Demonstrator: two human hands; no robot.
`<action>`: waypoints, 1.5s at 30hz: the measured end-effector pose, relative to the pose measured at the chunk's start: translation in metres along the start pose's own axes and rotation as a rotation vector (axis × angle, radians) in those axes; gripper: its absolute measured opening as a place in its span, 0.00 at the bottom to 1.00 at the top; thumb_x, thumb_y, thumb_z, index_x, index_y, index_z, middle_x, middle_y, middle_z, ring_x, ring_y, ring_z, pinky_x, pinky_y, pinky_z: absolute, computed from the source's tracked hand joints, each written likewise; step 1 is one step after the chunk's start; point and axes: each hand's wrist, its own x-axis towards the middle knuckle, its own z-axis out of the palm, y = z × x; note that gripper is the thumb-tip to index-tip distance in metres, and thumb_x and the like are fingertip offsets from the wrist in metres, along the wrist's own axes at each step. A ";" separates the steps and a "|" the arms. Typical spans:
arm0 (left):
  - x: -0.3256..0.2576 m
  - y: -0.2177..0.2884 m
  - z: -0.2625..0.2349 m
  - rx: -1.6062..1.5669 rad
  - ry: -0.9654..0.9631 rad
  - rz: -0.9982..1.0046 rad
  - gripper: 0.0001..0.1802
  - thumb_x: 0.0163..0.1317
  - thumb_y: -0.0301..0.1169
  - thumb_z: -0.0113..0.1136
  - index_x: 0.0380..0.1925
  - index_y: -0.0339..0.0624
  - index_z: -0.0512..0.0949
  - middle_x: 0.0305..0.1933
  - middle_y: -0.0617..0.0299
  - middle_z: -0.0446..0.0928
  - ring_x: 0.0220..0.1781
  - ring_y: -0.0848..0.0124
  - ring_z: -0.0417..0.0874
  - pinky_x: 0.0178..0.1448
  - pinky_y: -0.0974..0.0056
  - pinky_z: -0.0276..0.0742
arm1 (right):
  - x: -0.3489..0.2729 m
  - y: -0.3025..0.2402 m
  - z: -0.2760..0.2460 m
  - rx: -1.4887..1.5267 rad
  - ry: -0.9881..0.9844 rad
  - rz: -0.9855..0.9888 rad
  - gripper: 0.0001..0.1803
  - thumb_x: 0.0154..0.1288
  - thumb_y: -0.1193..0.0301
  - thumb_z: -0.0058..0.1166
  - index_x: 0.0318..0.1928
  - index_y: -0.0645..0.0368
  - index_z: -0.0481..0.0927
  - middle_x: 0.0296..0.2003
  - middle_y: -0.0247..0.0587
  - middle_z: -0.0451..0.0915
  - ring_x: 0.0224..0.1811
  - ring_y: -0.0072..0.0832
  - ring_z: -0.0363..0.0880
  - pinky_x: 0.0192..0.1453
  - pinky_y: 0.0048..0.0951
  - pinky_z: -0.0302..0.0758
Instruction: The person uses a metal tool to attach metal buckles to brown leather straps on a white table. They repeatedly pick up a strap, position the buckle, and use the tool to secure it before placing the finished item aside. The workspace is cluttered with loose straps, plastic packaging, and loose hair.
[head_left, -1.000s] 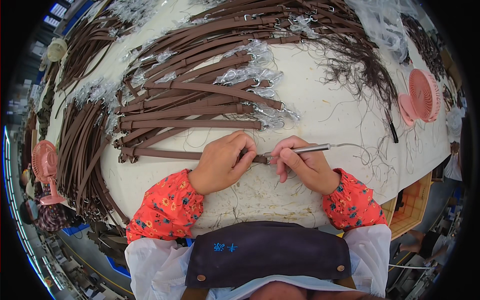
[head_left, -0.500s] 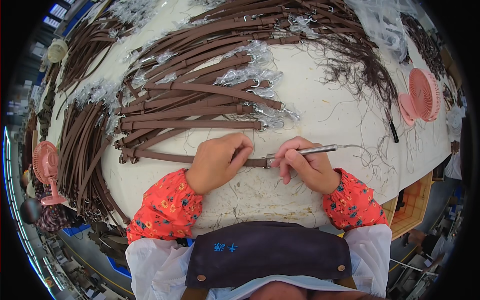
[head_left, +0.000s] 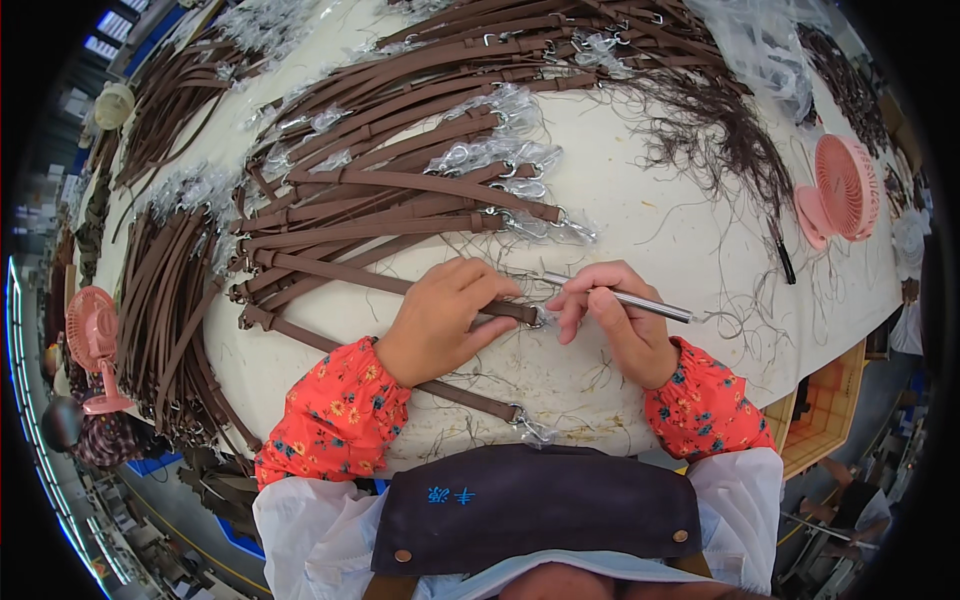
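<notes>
A brown strap (head_left: 385, 278) runs rightward under my left hand (head_left: 445, 318), whose thumb and fingers close on it near its metal-fitted end. My right hand (head_left: 628, 318) grips a slim metal pen-shaped tool (head_left: 650, 304), its narrow tip pointing up and left above the strap's end. Right-hand fingertips are close to the strap's metal ring (head_left: 540, 317); whether they touch it, I cannot tell. Nearer me, a second strap (head_left: 468, 399) passes below my left wrist and ends in a ring and a plastic-wrapped clasp (head_left: 535, 430).
Brown straps (head_left: 370, 222) with plastic-wrapped metal fittings are heaped ahead and to the left. Dark loose threads (head_left: 715, 140) lie at the far right. Pink fans (head_left: 845, 188) stand on both sides. A yellow crate (head_left: 825, 415) sits beyond the table's right edge.
The earlier strap now lies nearer me, beneath my left wrist. My left hand has hold of another strap from the pile. The tool in my right hand has tilted, tip upward.
</notes>
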 end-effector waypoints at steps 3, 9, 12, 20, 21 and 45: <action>0.000 0.003 0.005 0.077 0.024 0.135 0.17 0.54 0.29 0.73 0.45 0.48 0.84 0.40 0.64 0.79 0.40 0.62 0.80 0.43 0.59 0.76 | 0.001 0.001 0.003 0.024 0.019 0.049 0.14 0.82 0.67 0.42 0.55 0.64 0.73 0.37 0.40 0.81 0.35 0.23 0.82 0.45 0.27 0.79; -0.003 0.005 0.014 0.245 0.073 0.295 0.18 0.48 0.25 0.69 0.42 0.47 0.85 0.40 0.66 0.78 0.35 0.68 0.78 0.35 0.63 0.76 | 0.003 0.003 0.002 0.057 0.048 0.095 0.15 0.83 0.64 0.41 0.56 0.63 0.72 0.38 0.40 0.81 0.35 0.23 0.82 0.44 0.26 0.79; -0.001 0.007 0.016 0.255 0.083 0.338 0.18 0.45 0.23 0.67 0.41 0.45 0.84 0.40 0.66 0.78 0.35 0.67 0.77 0.35 0.63 0.77 | 0.003 0.002 0.003 0.059 0.055 0.109 0.16 0.83 0.63 0.41 0.56 0.63 0.72 0.38 0.41 0.81 0.35 0.23 0.82 0.43 0.26 0.78; 0.004 0.010 0.029 0.118 0.048 0.189 0.11 0.53 0.22 0.66 0.36 0.43 0.76 0.38 0.62 0.77 0.38 0.61 0.77 0.43 0.59 0.75 | 0.005 -0.001 0.004 0.099 0.087 0.148 0.17 0.83 0.62 0.41 0.55 0.63 0.72 0.36 0.40 0.80 0.33 0.22 0.81 0.41 0.26 0.78; 0.005 0.009 0.028 0.063 0.029 0.142 0.10 0.55 0.22 0.65 0.36 0.43 0.76 0.38 0.61 0.76 0.39 0.60 0.77 0.43 0.58 0.75 | 0.005 -0.001 0.004 0.105 0.087 0.165 0.17 0.83 0.61 0.41 0.55 0.63 0.72 0.35 0.40 0.80 0.31 0.22 0.80 0.41 0.26 0.78; 0.005 0.004 0.005 -0.272 -0.068 -0.120 0.05 0.66 0.26 0.61 0.38 0.39 0.75 0.35 0.58 0.75 0.35 0.63 0.78 0.41 0.62 0.74 | 0.006 -0.009 -0.002 -0.079 -0.053 0.311 0.19 0.82 0.61 0.43 0.43 0.64 0.79 0.23 0.31 0.78 0.20 0.16 0.77 0.27 0.20 0.72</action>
